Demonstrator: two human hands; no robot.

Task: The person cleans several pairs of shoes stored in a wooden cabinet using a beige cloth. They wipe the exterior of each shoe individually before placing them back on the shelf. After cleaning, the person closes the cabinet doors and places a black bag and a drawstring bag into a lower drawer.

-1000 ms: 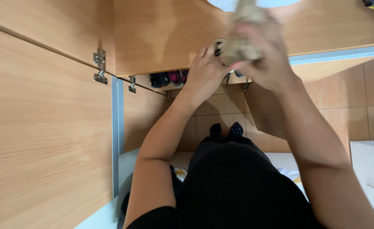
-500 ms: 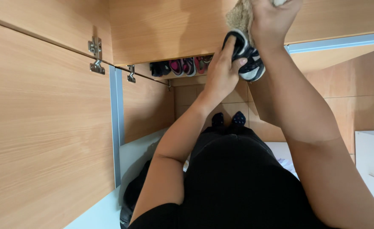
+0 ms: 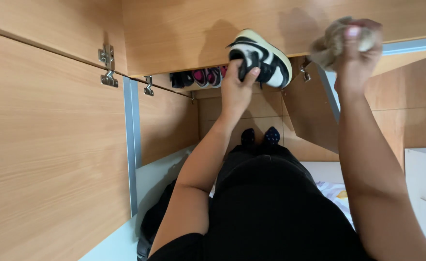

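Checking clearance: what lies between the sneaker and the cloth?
Head view: only bare wooden cabinet panel separates the sneaker in the left hand from the cloth.

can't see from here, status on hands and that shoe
Left hand grips black-and-white shoe at cabinet. Right hand holds beige cloth, clear of shoe. Nothing between them.

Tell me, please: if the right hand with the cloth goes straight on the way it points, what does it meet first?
Probably the wooden panel. The right hand, gripping the cloth, points toward it; nothing shows between, though depth is unclear.
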